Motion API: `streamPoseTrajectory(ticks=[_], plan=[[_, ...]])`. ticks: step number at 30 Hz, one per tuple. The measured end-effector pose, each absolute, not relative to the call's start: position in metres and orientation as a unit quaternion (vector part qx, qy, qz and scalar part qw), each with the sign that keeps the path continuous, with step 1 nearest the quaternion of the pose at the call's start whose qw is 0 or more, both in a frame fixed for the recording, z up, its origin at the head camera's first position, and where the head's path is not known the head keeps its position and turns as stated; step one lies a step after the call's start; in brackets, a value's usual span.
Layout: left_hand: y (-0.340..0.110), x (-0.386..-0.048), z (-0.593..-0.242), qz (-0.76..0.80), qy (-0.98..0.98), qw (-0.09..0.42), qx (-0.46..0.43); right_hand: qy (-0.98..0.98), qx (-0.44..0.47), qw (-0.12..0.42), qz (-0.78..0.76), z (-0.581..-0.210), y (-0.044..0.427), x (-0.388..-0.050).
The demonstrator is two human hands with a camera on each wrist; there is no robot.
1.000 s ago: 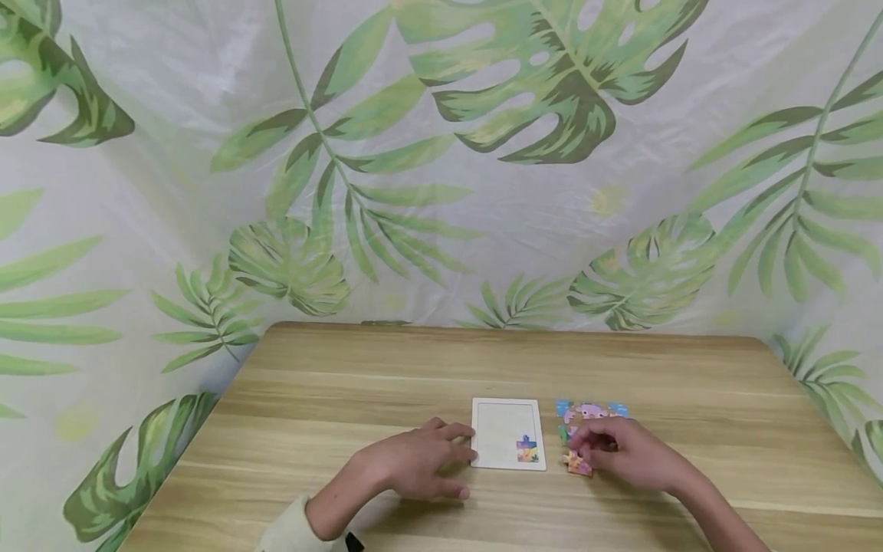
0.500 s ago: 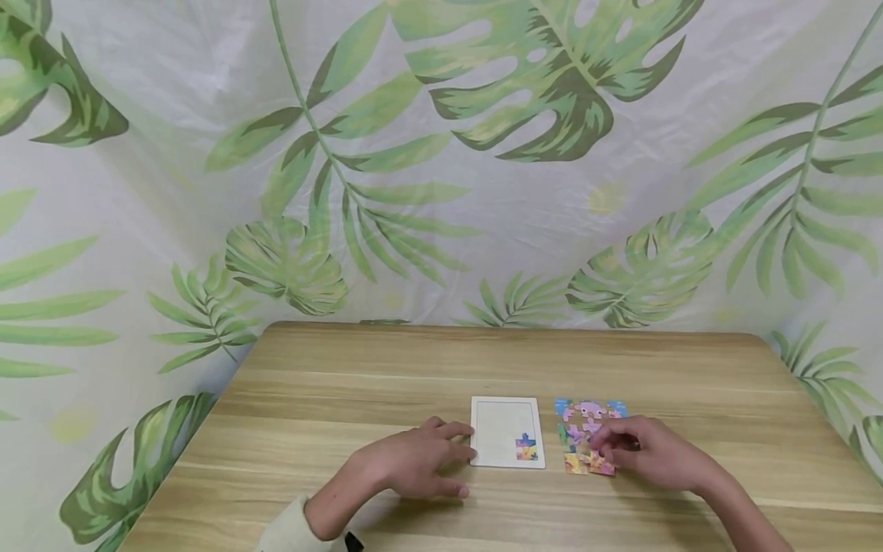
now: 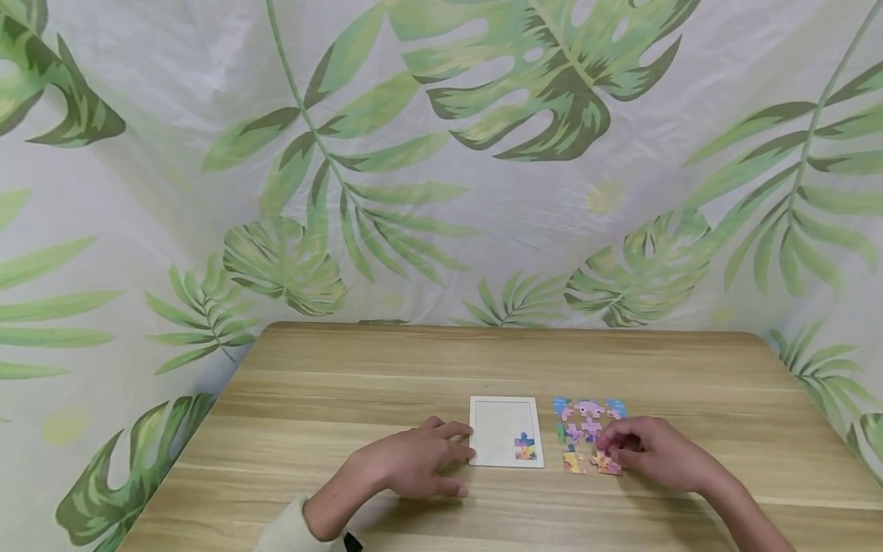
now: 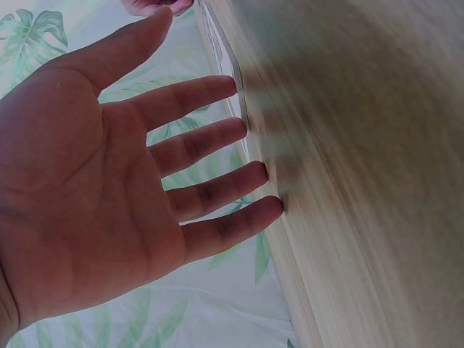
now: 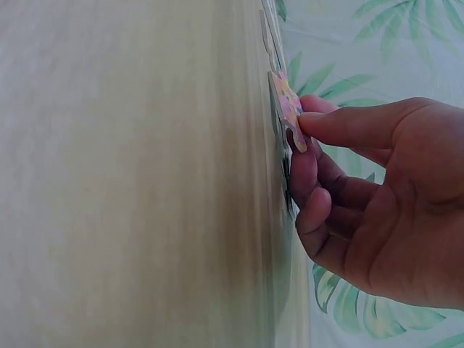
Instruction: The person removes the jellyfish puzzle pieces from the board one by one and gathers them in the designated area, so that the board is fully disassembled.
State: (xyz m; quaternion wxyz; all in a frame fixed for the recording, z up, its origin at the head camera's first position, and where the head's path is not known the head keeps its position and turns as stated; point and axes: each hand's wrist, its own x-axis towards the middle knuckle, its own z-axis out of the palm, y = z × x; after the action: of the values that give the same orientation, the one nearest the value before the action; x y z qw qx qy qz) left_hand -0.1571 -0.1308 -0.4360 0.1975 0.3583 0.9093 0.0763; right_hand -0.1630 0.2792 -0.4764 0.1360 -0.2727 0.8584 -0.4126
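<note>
My right hand (image 3: pixel 648 454) pinches a pink-and-yellow jigsaw piece (image 3: pixel 608 463) between thumb and fingers. In the right wrist view that piece (image 5: pixel 288 103) is tilted at the fingertips, close to the tabletop. Just left of it lies a yellow jigsaw piece (image 3: pixel 572 461), with a gap between the two. Behind them several pink, blue and green pieces (image 3: pixel 589 412) lie grouped together, partly covered by the hand. My left hand (image 3: pixel 419 461) is spread, its fingertips at the left edge of a white puzzle board (image 3: pixel 493 425). Colourful joined pieces (image 3: pixel 526 447) fill the board's lower right corner.
The wooden table (image 3: pixel 331 383) carries the board and the loose pieces side by side. Its far edge meets a leaf-patterned cloth backdrop (image 3: pixel 414 192). A light sleeve (image 3: pixel 297 529) covers the left forearm near the table's front.
My right hand has moved right with the pink-and-yellow piece, uncovering the yellow piece and more of the group behind. The left hand and the board have stayed in place.
</note>
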Motion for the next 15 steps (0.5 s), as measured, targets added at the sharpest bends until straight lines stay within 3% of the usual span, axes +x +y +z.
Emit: streamPoseTrajectory(ticks=[15], plan=[[-0.1304, -0.157, -0.4361, 0.081, 0.909, 0.197, 0.359, 0.879, -0.269, 0.117, -0.377, -0.4751, 0.2712, -0.1616]])
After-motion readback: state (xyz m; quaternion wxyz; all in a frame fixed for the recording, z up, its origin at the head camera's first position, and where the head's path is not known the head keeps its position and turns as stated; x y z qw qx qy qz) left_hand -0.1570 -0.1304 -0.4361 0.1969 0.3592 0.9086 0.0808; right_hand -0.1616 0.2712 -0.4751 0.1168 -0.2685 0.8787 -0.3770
